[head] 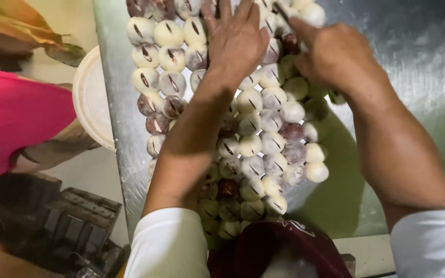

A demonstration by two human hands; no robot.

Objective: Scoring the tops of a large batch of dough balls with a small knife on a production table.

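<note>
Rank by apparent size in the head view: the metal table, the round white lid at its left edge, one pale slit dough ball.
1. Shiny metal table, largest.
2. Round white lid, partly hidden and possibly at a different depth, so unsure.
3. Pale slit dough ball, smallest.

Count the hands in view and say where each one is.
2. The left hand lies flat on the dough balls at top centre; the right hand works the balls at top right. A person in pink stands left, hands unseen.
</note>
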